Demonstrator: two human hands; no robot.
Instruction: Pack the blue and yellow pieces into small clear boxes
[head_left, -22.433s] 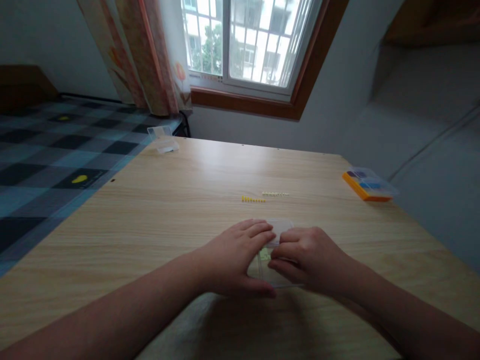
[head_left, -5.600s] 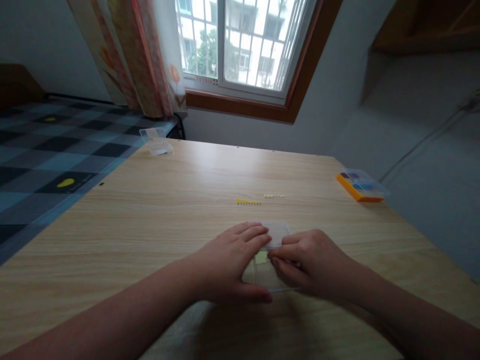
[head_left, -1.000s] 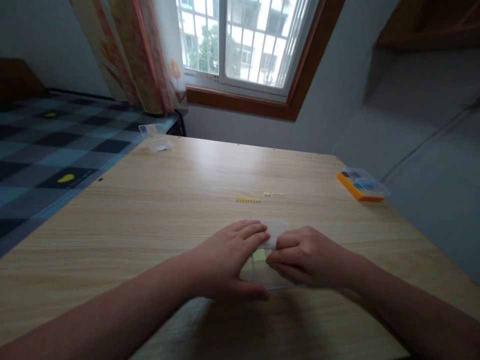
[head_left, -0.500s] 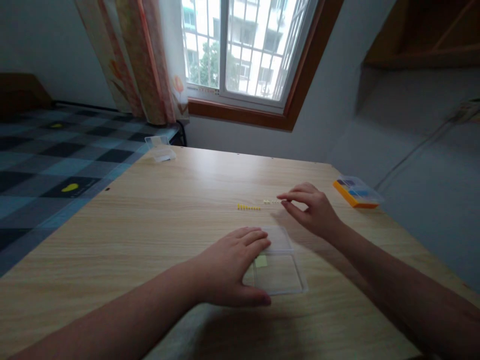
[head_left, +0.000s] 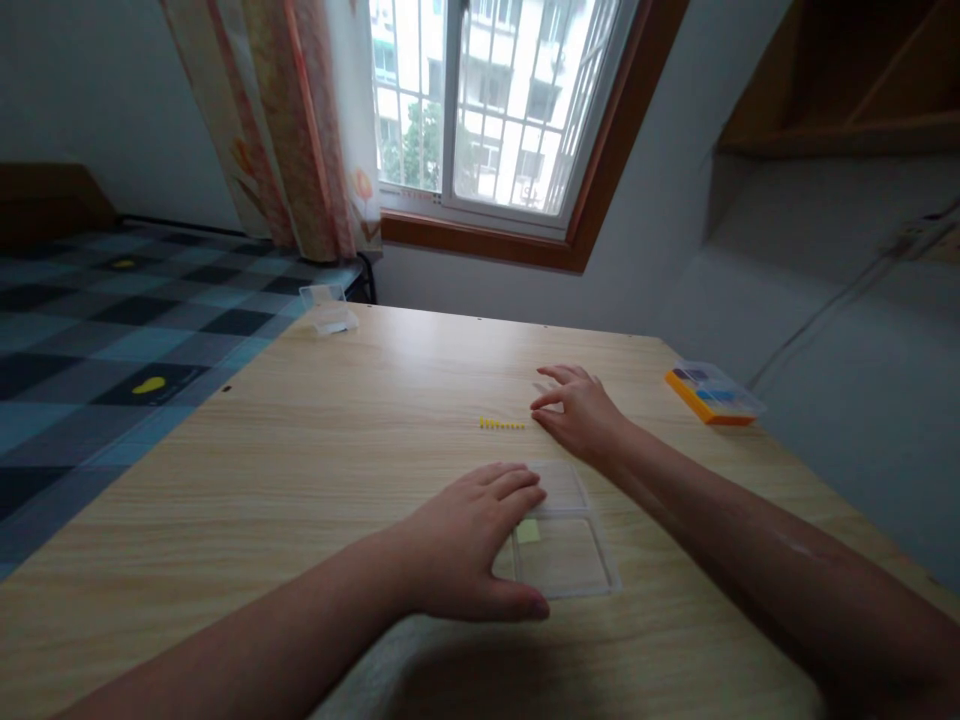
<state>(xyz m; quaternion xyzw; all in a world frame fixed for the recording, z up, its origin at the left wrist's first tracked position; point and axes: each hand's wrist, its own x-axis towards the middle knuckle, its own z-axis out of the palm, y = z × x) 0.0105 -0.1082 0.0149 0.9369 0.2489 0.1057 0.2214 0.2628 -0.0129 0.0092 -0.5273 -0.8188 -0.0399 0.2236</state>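
A: What lies around the hands, and what blocks our view?

B: We see a clear case open on the counter, its 2 panels flat, with a pale yellow-green square showing in the nearer panel. The left hand covers its left side, fingers spread and thumb stretched out by the near edge. Beyond, a row of yellow pieces ends just left of the right hand.

A: And that hand's fingers?

B: Thumb and forefinger tips bend close together; the others fan out. We cannot tell whether they pinch anything.

A: What sits farther off?

B: An orange box with a clear lid at the right edge, and a clear box with its lid raised at the far left corner.

A: The surface and room?

B: Pale wood grain. We find a checked bed at left, a flowered curtain, a barred window ahead and a wooden shelf at upper right.

A: What has changed?

B: 0.5 seconds ago, the right hand was at the right end of a row of pale pieces. It has shifted left, and we no longer see them. The left hand has kept its place.
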